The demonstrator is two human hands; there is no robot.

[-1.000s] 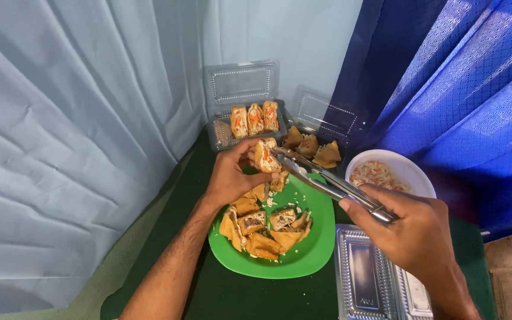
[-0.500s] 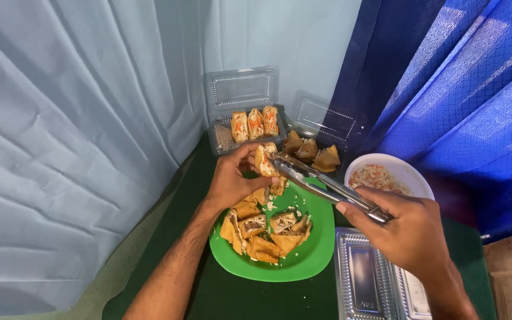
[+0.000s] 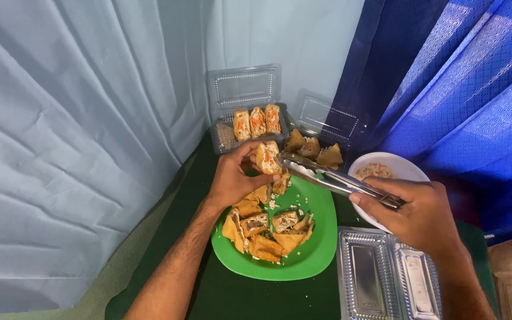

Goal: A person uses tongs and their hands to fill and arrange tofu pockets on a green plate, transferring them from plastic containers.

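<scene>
My left hand [image 3: 237, 176] holds a stuffed fried tofu piece [image 3: 266, 157] up above the green plate [image 3: 315, 255]. My right hand [image 3: 417, 214] grips metal tongs [image 3: 333, 178], whose tips reach the tofu piece in my left hand. On the plate lie several more fried tofu pieces [image 3: 268, 228], some cut open. Behind it, an open clear plastic box [image 3: 245, 89] holds three filled pieces [image 3: 257, 121].
A second clear box [image 3: 327, 118] with fried triangles [image 3: 315, 151] stands at the back right. A white bowl [image 3: 398, 166] of filling sits beside my right hand. Empty clear plastic boxes [image 3: 383, 278] lie at the front right. Grey and blue curtains surround the dark green table [image 3: 220, 290].
My left hand with the tofu piece has shifted slightly, and the tongs' tips stay against it. The view has moved in a little.
</scene>
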